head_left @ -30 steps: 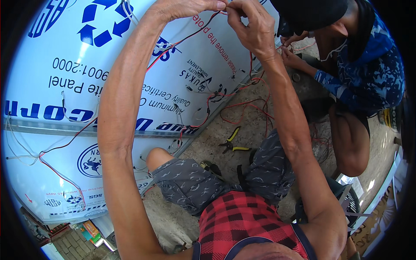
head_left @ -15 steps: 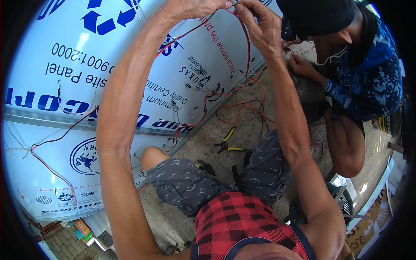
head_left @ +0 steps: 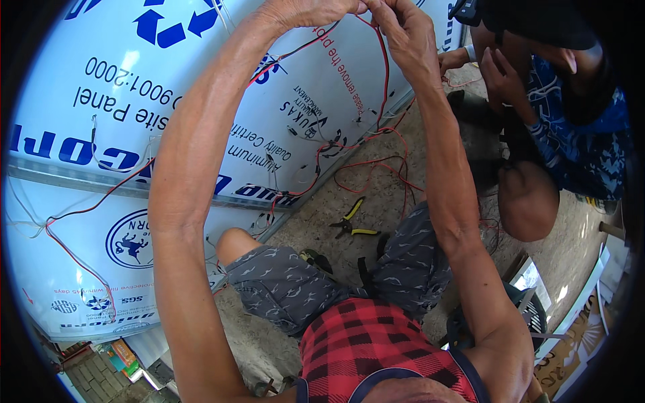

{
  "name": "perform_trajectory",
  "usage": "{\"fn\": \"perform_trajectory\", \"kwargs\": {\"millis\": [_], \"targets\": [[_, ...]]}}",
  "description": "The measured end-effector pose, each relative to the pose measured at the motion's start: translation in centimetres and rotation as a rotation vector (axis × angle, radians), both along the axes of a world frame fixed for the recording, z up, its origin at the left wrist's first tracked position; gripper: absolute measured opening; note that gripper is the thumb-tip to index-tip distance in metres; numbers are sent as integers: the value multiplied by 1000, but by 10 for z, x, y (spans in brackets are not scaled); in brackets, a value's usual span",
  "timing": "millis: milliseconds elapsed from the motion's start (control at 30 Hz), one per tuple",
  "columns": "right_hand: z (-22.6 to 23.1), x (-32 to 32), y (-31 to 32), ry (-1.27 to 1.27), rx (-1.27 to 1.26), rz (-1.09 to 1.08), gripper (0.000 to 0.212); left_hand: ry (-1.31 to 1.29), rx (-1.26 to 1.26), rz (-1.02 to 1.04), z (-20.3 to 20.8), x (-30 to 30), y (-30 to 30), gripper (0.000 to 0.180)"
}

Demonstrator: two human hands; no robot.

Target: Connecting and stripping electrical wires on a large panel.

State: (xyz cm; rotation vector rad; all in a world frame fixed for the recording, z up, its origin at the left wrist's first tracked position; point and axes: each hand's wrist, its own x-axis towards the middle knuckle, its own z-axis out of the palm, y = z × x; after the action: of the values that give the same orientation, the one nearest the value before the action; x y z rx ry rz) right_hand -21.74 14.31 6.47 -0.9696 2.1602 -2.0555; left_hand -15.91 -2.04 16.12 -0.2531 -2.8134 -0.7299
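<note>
At the top edge, my left hand (head_left: 316,11) and my right hand (head_left: 411,37) meet with fingertips pinched together. A red-and-black wire (head_left: 385,80) runs down from between them, and another red-and-black wire (head_left: 306,44) trails off to the left under my left forearm. The exact join at my fingertips is partly cut off by the frame edge. Behind my hands stands a large white panel (head_left: 269,107) with blue printing. Small light modules on wires (head_left: 329,144) hang along its lower edge.
Yellow-handled pliers (head_left: 349,217) lie on the concrete floor in front of my knees. Loose red wire (head_left: 376,161) coils beside the panel. At right a co-worker in a blue patterned shirt (head_left: 608,148) crouches close to my right arm. A dark plastic basket (head_left: 535,312) stands by my right elbow.
My hands have shifted slightly up and right, still pinched together. The co-worker has moved to the right, and one of the co-worker's hands has risen.
</note>
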Motion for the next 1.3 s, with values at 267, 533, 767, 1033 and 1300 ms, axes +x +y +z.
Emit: {"fn": "perform_trajectory", "kwargs": {"millis": [267,533,767,1033,1300], "targets": [[6,-1,-1,-209,-98,80,28,15,51,32,-5,2,0,15],[-2,15,-6,681,-149,-323,16,-86,208,68,-2,3,-14,17],[-2,16,-14,897,-161,-448,18,-157,225,109,5,4,-12,15],[-3,15,-14,908,-131,-441,18,-145,189,111,6,4,-10,16],[-4,1,-15,365,-27,-142,19,-46,103,108,-6,5,-9,11]]}}
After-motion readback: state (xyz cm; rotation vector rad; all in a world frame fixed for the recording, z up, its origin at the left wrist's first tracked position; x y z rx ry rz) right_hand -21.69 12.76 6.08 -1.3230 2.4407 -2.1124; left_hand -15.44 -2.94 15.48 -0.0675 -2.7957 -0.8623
